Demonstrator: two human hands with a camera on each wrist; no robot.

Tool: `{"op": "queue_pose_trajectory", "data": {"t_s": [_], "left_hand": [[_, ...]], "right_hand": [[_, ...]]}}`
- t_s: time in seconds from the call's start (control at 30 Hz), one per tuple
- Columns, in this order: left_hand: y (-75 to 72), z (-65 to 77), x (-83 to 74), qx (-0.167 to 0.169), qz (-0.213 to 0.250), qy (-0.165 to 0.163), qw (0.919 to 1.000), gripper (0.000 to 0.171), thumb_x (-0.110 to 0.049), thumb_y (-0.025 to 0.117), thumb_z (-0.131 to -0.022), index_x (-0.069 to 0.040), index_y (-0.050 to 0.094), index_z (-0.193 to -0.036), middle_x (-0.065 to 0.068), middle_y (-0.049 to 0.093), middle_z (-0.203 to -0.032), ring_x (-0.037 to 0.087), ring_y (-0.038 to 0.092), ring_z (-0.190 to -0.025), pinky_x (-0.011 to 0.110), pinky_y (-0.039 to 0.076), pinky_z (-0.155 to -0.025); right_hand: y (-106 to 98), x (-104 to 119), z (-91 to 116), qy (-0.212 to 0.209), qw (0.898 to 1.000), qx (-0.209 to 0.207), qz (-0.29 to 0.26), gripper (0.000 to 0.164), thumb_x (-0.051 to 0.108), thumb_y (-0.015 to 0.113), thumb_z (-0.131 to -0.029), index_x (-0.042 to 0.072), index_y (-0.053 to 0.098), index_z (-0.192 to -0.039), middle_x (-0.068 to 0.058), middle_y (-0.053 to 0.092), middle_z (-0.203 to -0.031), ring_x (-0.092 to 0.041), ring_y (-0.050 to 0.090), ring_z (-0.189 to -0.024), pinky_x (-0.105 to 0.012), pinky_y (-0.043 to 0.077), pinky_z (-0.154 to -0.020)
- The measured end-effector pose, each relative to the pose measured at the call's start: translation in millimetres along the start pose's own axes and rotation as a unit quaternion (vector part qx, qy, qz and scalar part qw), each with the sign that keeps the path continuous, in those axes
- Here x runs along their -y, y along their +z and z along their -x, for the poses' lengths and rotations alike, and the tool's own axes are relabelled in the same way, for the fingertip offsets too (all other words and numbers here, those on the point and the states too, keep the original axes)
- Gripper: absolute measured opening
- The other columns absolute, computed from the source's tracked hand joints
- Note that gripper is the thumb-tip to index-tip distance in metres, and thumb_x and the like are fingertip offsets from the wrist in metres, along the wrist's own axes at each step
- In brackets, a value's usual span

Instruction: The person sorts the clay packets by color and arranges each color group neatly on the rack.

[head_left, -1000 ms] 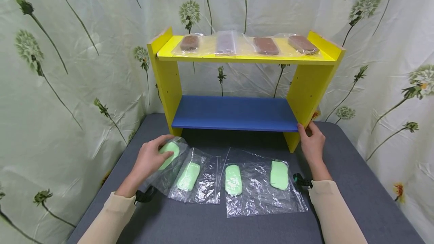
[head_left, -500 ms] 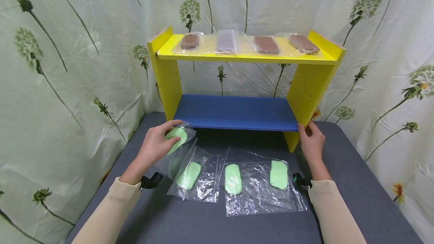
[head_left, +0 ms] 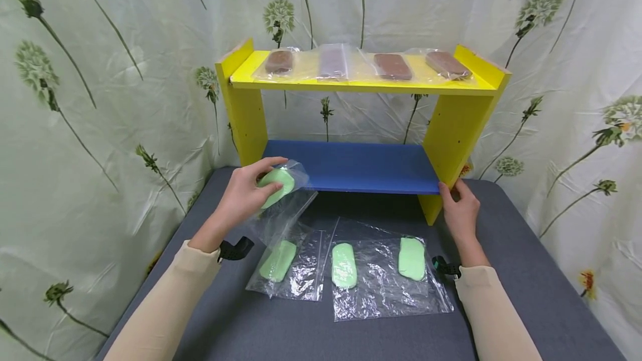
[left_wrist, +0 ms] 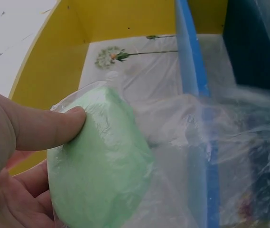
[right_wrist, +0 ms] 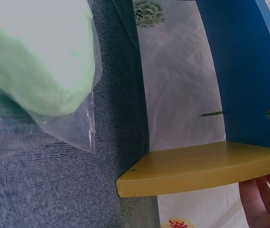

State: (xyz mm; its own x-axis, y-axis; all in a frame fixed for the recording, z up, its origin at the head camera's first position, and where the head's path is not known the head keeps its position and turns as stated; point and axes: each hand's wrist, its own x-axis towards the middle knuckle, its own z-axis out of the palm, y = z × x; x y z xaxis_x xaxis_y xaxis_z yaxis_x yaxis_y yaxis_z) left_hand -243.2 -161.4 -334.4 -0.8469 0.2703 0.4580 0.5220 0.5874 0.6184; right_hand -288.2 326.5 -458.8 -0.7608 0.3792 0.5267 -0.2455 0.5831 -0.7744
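Note:
My left hand [head_left: 251,188] pinches a zip bag [left_wrist: 101,156] round the pale-green, soap-like bar inside it, thumb on the near face and fingers behind. The bag is raised to the front left edge of the blue shelf [head_left: 351,166], its loose clear end trailing down and right. At the right, my right hand [head_left: 460,213] grips the yellow side panel [head_left: 448,132] of the shelf unit, thumb near the blue shelf's front corner. In the right wrist view, fingers [right_wrist: 258,202] rest against the panel's outer face.
Bagged green bars lie on the grey table: one on the left [head_left: 278,261], one in the middle [head_left: 344,265], one on the right [head_left: 412,259]. Several bagged brown bars [head_left: 393,66] lie along the yellow top shelf [head_left: 361,88]. A flowered curtain [head_left: 100,155] hangs behind.
My left hand has lifted the bagged green bar from the table, up and to the right, to the blue shelf's edge. My right hand has stayed on the side panel.

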Motion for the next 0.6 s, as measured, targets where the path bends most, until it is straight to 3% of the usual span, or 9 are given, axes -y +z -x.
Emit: {"op": "queue_pose_trajectory", "data": {"t_s": [0.23, 0.6], "left_hand": [[4.4, -25.7, 2.6, -0.002, 0.022, -0.006, 0.9997, 0.049, -0.009, 0.073, -0.093, -0.028, 0.063, -0.137, 0.002, 0.07, -0.113, 0.02, 0.048, -0.055, 0.036, 0.038, -0.052], [23.9, -64.1, 24.5, -0.028, 0.038, -0.032, 0.9984, 0.044, -0.009, 0.069, -0.095, -0.021, 0.064, -0.137, 0.005, 0.069, -0.116, 0.024, 0.052, -0.067, 0.04, 0.042, -0.063]], "right_hand": [[0.4, -2.7, -0.4, -0.012, 1.0, -0.005, 0.004, 0.036, 0.04, 0.062, -0.1, 0.012, 0.068, -0.121, -0.006, 0.069, -0.104, -0.005, 0.057, -0.089, -0.017, 0.043, -0.074], [1.3, -5.5, -1.7, -0.015, 1.0, -0.009, -0.001, 0.036, 0.04, 0.063, -0.099, 0.012, 0.068, -0.122, -0.005, 0.069, -0.103, -0.004, 0.058, -0.089, -0.015, 0.044, -0.074]]}}
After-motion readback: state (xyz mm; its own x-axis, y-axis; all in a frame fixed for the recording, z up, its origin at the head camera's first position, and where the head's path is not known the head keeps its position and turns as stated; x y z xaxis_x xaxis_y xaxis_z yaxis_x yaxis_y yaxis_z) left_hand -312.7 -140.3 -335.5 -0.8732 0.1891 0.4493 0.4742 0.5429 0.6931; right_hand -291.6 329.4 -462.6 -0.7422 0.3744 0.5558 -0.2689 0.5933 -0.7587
